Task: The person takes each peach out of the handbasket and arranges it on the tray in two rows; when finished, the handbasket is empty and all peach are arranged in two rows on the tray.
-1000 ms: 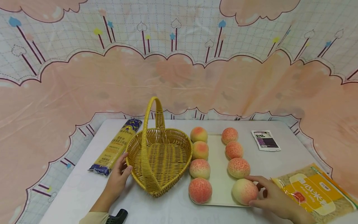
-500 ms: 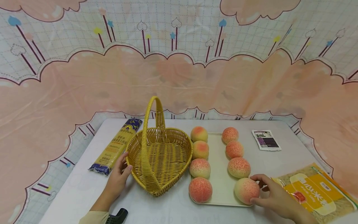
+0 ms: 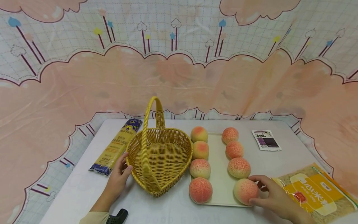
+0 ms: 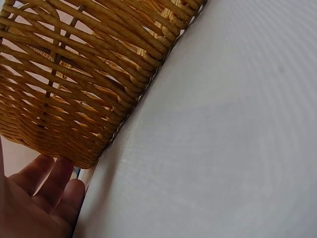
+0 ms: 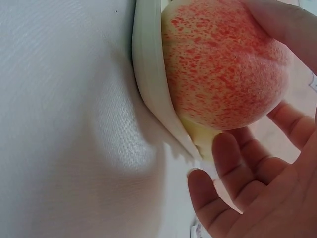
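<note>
My right hand (image 3: 275, 197) holds a pink-speckled peach (image 3: 246, 191) between thumb and fingers at the near right corner of a cream tray (image 3: 219, 174). In the right wrist view the thumb lies against one side of that peach and two fingers meet its underside, with the tray rim beside it. Several more peaches stand in two columns along the tray's left and right sides. At the left side of a heart-shaped wicker basket (image 3: 165, 161), my left hand (image 3: 117, 180) rests its fingertips on the weave, fingers relaxed. Nothing lies inside the basket.
A spaghetti packet (image 3: 117, 147) lies left of the basket, behind my left hand. Beyond the tray to the right is a small white and purple sachet (image 3: 265, 140). A yellow-orange bag (image 3: 316, 193) lies under my right forearm's far side.
The held peach has turned in my right hand, so more of its red side faces up; it shifted slightly right, then a little back. My left hand and the basket stay put.
</note>
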`<state>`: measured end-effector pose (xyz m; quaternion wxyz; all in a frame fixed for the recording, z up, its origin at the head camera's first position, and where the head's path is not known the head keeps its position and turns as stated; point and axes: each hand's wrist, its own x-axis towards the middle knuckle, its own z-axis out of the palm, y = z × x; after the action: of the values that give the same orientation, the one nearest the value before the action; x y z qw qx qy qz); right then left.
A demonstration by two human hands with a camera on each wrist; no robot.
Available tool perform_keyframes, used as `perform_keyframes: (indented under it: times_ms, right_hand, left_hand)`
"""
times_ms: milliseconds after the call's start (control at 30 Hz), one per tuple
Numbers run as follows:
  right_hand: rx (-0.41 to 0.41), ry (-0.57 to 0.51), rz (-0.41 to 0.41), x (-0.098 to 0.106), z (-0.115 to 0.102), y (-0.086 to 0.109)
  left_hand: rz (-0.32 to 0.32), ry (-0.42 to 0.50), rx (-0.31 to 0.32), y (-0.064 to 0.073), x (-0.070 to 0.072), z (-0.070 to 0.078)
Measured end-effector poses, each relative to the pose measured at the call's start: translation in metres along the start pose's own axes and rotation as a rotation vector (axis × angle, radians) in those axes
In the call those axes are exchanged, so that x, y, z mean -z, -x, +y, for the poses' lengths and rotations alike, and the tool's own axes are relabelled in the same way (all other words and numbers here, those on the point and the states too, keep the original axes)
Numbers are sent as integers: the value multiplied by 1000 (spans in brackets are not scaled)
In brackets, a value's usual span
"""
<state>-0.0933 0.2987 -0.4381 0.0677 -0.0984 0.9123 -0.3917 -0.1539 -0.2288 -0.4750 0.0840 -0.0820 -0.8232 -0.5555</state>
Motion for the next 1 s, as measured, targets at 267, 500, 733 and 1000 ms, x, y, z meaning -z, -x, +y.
perform_keyframes:
  times_ms: [267,500,733,1000]
  right_hand:
    - [-26,-47,-67,-1,0,-1]
    - [-66,-148,-138,1,4,-1]
    - [-90,-140,-64,-1,5,-1]
    - [-139,-100,-25,-2,3,-3]
  left_hand:
    - [1,-7,-1,0,0,1]
    - [10,-12,-15,1,0,0]
    - [-5,-10,-3,0,0,1]
    - [2,-9,-9,0,0,0]
